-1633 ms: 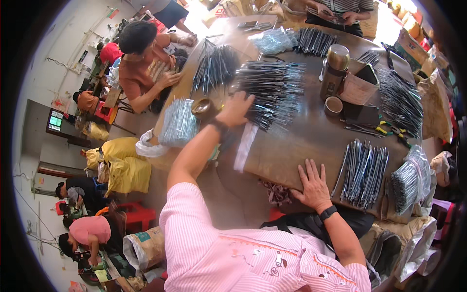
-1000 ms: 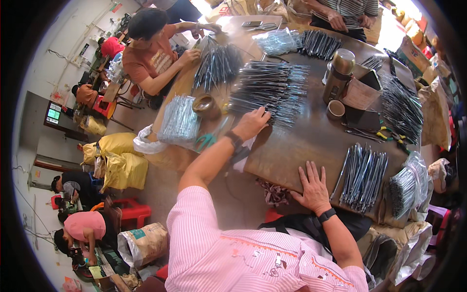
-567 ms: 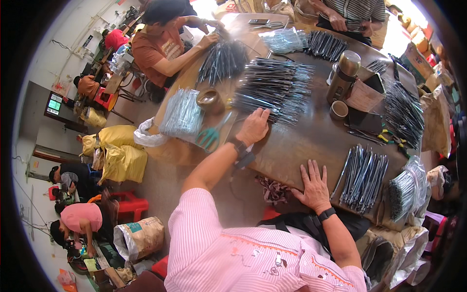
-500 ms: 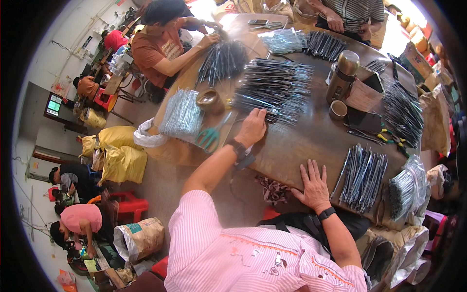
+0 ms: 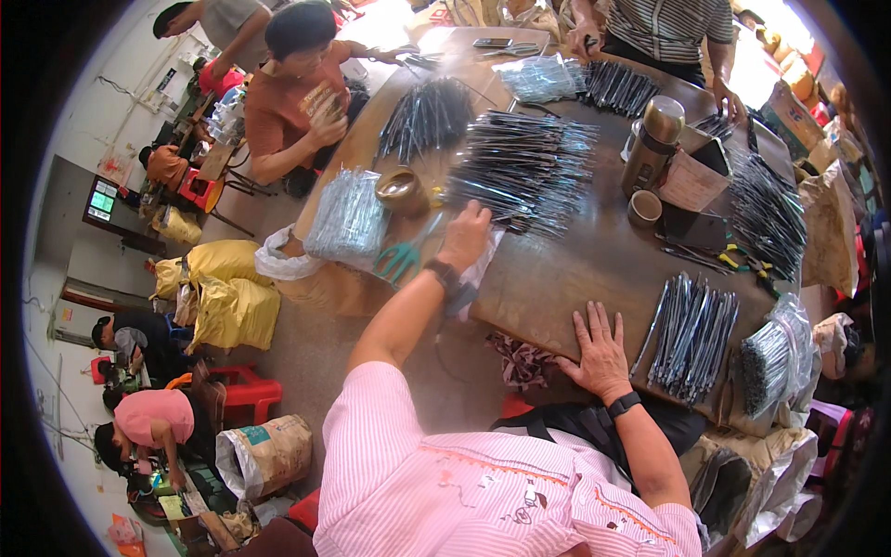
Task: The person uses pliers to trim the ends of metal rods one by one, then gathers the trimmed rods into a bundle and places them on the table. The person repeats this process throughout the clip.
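Observation:
My left hand [image 5: 467,237] reaches out over the brown table [image 5: 566,278], palm down on a clear plastic bag [image 5: 475,277]. Its fingers touch the near edge of a big pile of thin dark metal pieces [image 5: 524,172]; whether they grip anything is hidden. My right hand [image 5: 599,351] lies flat on the table near the front edge, fingers spread, holding nothing. A smaller row of the same dark pieces [image 5: 691,334] lies just right of it. Green-handled scissors [image 5: 399,260] lie left of my left hand.
A brass bowl [image 5: 401,190] and a stack of filled clear bags [image 5: 348,215] sit at the table's left end. A metal flask [image 5: 654,144], a cup [image 5: 643,206] and a cardboard box [image 5: 691,181] stand mid-table. A person in orange [image 5: 297,107] works across the table. Yellow sacks [image 5: 218,288] lie on the floor.
My left hand drew back from beside the brass bowl toward me and settled on the plastic bag at the pile's edge. My right hand stayed flat on the table.

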### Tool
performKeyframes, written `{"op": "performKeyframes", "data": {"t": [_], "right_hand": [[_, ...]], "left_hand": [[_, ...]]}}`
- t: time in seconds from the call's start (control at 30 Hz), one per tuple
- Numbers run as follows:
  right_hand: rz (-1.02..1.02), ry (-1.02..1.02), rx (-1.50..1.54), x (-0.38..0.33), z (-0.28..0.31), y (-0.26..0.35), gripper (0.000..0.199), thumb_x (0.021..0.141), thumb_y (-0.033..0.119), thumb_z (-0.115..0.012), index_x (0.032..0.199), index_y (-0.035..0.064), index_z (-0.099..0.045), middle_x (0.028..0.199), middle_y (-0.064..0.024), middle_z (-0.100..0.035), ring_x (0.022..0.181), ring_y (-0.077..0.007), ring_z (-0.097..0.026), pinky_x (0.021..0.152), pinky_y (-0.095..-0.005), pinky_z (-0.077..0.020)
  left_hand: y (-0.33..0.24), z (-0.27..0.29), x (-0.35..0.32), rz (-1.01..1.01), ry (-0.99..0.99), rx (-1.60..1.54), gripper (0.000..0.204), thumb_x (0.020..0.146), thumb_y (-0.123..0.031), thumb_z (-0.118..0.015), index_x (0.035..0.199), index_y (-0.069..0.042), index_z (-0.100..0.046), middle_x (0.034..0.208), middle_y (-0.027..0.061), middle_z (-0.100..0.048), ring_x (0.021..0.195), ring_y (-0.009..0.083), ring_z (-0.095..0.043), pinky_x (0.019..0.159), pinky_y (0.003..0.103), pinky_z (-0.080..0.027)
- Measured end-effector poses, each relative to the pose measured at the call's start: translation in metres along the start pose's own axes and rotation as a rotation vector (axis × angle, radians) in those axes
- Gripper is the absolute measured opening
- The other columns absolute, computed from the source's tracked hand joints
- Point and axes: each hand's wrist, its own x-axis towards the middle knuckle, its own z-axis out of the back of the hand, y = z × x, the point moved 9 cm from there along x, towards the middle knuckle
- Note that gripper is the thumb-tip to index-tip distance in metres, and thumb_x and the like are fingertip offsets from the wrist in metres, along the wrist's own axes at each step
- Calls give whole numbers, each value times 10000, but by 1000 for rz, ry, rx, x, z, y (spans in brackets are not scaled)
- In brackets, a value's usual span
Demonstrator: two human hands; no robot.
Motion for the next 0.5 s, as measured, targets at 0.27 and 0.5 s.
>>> {"op": "performKeyframes", "data": {"t": [0.27, 0.5], "right_hand": [[3, 3, 5, 1, 1, 1, 904, 741, 508, -714, 1460, 56, -402, 1536, -217, -317, 1447, -351, -267, 1182, -560, -139], [10, -17, 17, 1, 6, 3, 898, 736, 498, -720, 1450, 50, -412, 1526, -222, -328, 1437, -361, -280, 1173, -574, -154]], "left_hand": [[-9, 31, -1, -38, -107, 30, 125, 801, -58, -593, 920, -80, -562, 958, 141, -553, 763, 384, -639, 596, 479, -531], [-13, 22, 2, -26, -51, 17, 131, 803, -72, -600, 918, -70, -536, 1026, 154, -543, 796, 376, -635, 637, 474, -537]]}}
